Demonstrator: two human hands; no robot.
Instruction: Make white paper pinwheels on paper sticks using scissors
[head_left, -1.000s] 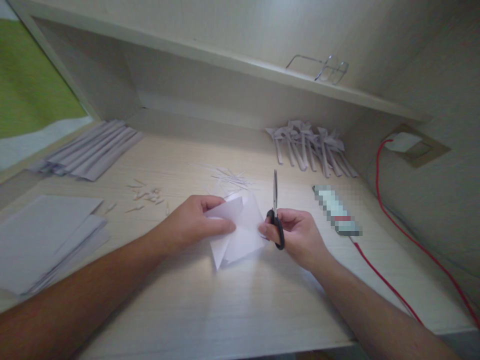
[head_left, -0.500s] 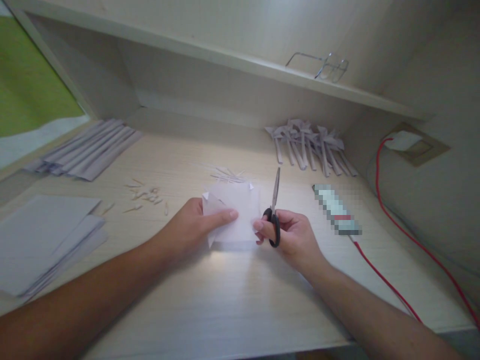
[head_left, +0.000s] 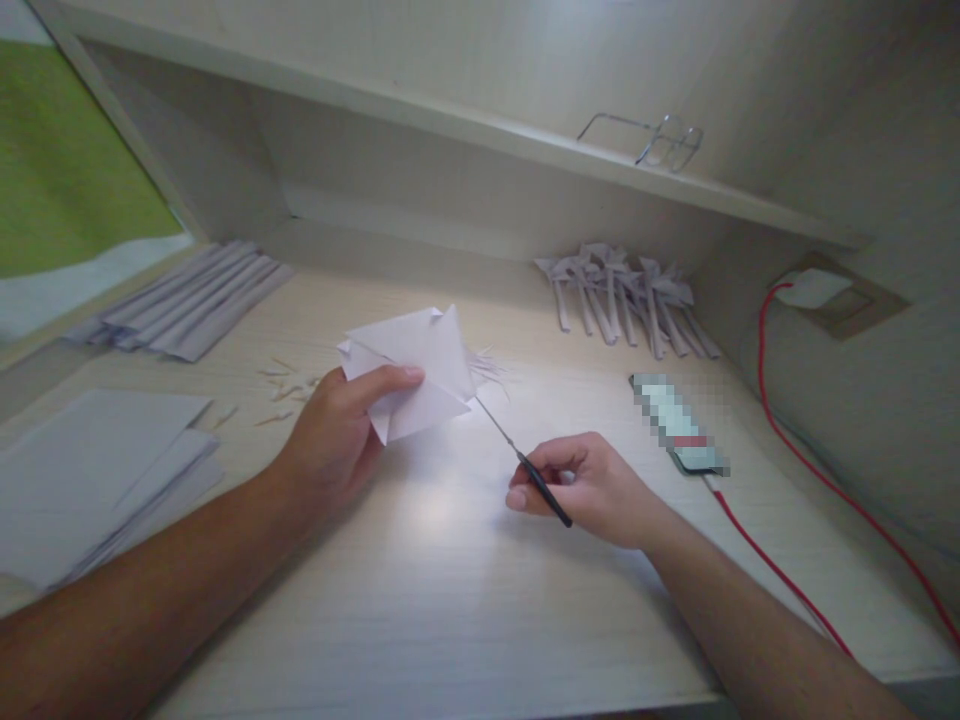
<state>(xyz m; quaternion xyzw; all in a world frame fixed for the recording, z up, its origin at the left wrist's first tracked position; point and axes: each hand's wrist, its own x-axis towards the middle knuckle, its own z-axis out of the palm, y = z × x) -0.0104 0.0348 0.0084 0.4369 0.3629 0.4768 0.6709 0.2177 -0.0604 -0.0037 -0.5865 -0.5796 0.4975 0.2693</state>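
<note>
A folded sheet of matt white paper (head_left: 416, 370), creased and smooth, is pinched in the left hand (head_left: 337, 440). Scissors (head_left: 521, 460) with thin bright metal blades and glossy black plastic handles are gripped in the right hand (head_left: 592, 490). The desk (head_left: 450, 600) is faced with pale, matt wood-grain laminate. Matt grey-white paper is seen in the flat stack of sheets (head_left: 90, 480), the folded strips (head_left: 187, 300) and the folded paper pieces (head_left: 630, 300). A glossy red cable (head_left: 780, 570) and thin metal-framed glasses (head_left: 660, 140) are also shown.
</note>
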